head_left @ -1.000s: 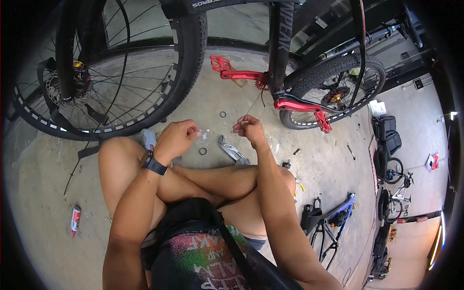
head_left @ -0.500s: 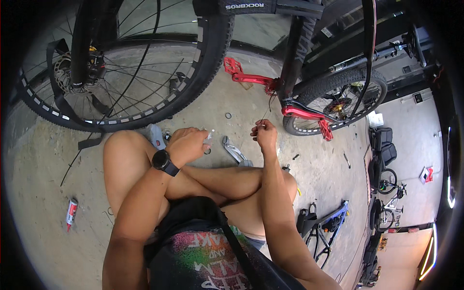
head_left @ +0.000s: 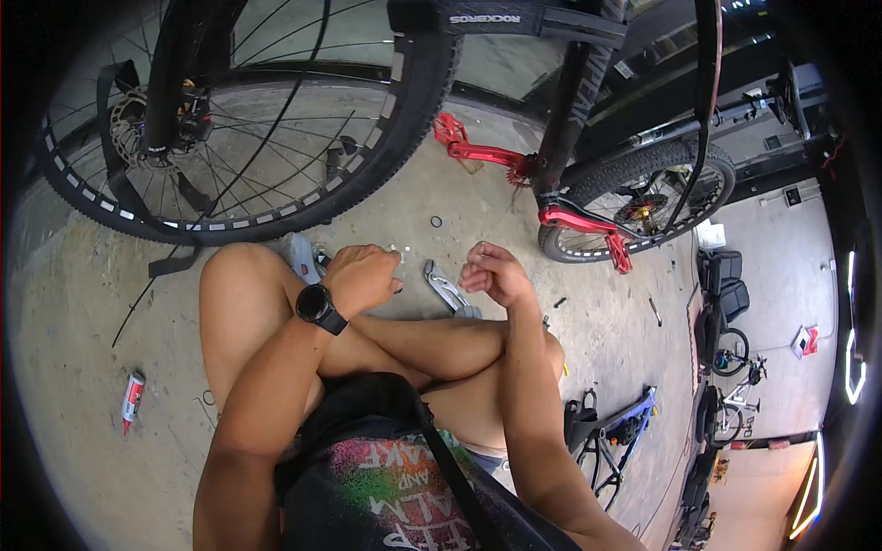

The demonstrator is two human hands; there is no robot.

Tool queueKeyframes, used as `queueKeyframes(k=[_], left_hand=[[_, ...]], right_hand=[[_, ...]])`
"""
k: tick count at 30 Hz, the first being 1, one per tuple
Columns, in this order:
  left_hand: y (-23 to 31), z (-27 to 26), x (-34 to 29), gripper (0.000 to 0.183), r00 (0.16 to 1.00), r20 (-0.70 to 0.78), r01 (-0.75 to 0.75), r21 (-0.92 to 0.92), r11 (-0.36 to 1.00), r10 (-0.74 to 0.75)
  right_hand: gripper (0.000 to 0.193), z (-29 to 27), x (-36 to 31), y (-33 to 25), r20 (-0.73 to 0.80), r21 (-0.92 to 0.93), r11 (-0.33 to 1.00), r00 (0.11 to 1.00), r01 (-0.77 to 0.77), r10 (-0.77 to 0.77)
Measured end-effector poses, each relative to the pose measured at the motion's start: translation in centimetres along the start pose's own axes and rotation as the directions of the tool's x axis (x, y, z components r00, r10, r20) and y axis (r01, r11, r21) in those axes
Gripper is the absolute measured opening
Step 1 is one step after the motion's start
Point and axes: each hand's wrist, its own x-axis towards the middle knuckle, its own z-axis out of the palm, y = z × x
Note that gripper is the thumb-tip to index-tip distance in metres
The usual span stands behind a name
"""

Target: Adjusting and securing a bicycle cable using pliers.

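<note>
My left hand [head_left: 365, 279], with a black watch [head_left: 318, 305] on its wrist, is over my crossed legs. Its fingers are closed, and a small whitish bit [head_left: 396, 250] shows at the fingertips, too small to name. My right hand [head_left: 497, 275] is raised off to the right, fingers loosely bent and apart, with nothing visible in them. Between the hands, silver pliers [head_left: 445, 288] lie on the floor. A small dark ring [head_left: 436, 221] lies beyond them. Ahead stands a bicycle with a large front wheel [head_left: 312, 204] and red crank arms [head_left: 579, 219].
A white and red tube [head_left: 133, 402] lies on the floor at left. To the right are a blue and black bike frame [head_left: 625, 439] and a thin tool [head_left: 655, 311]. A black strap [head_left: 173, 266] hangs by the front wheel. More bicycles [head_left: 738, 390] stand farther right.
My right hand has let go of a thin dark cable near the crank, moved slightly left and down, and loosened its fingers. My left hand has turned slightly, hiding more of what it holds.
</note>
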Motion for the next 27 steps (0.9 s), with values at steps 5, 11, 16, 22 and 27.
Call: queueKeyframes(k=[5,11,16,22,27], left_hand=[[0.0,0.1,-0.3,0.027,1.000,0.007,0.017,0.009,1.000,-0.017],[-0.3,0.9,-0.5,0.028,0.999,-0.039,-0.005,-0.026,1.000,0.004],[-0.3,1.2,-0.2,0.026,0.997,-0.048,-0.068,0.004,0.998,0.068],[-0.4,1.7,-0.3,0.025,0.998,-0.035,-0.049,-0.010,0.999,0.049],[-0.6,1.2,-0.8,0.024,0.996,-0.051,-0.068,0.003,0.998,0.069]], right_hand=[[0.011,-1.3,-3.4,-0.8,0.404,0.496,0.868,0.875,0.034,-0.266],[0.031,-2.2,-7.2,0.1,0.182,0.706,0.652,0.819,0.276,-0.544],[0.020,0.7,-4.4,1.2,0.066,0.449,0.890,0.990,0.083,-0.125],[0.013,4.6,3.1,4.0,-0.318,-0.186,0.980,0.939,0.076,-0.133],[0.019,0.3,4.4,6.4,-0.639,-0.547,0.834,0.678,-0.069,-0.363]])
